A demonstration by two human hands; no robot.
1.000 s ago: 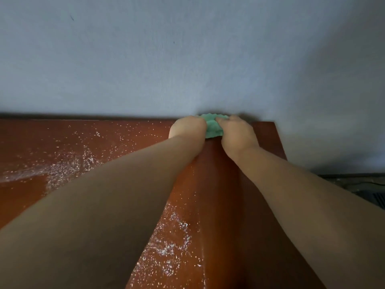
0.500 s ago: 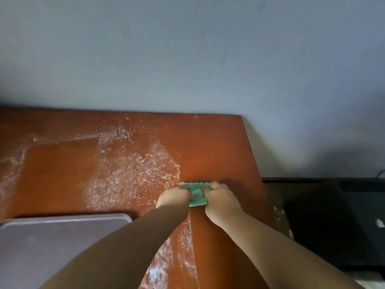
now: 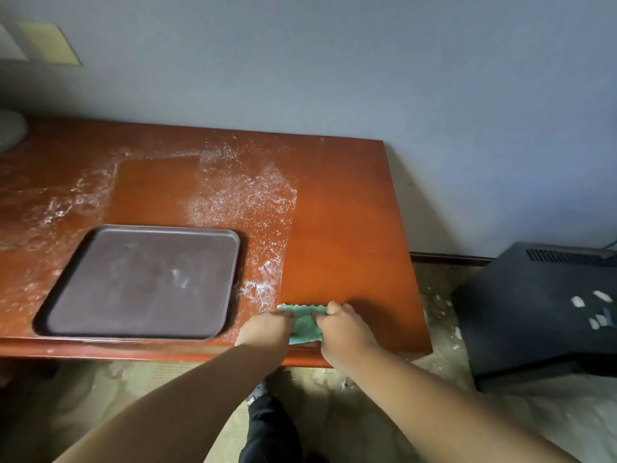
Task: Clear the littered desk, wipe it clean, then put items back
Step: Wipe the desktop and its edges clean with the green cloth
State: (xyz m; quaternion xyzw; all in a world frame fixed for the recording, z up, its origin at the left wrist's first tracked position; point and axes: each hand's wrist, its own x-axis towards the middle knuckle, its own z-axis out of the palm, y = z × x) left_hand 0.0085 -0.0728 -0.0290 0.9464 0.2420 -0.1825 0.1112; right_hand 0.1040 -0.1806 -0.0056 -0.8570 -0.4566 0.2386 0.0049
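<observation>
At the desk [image 3: 337, 228] front, left hand [image 3: 267, 326] and right hand [image 3: 344, 329] grip the cloth [image 3: 305, 324], dragged forward.

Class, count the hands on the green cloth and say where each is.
2. The left hand grips the green cloth on its left, the right hand on its right, near the front edge of the desk.

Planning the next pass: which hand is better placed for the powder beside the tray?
Left, probably. The left hand holds the green scalloped cloth nearest the white powder by the brown rectangular tray; the right hand is over clean desktop.
</observation>
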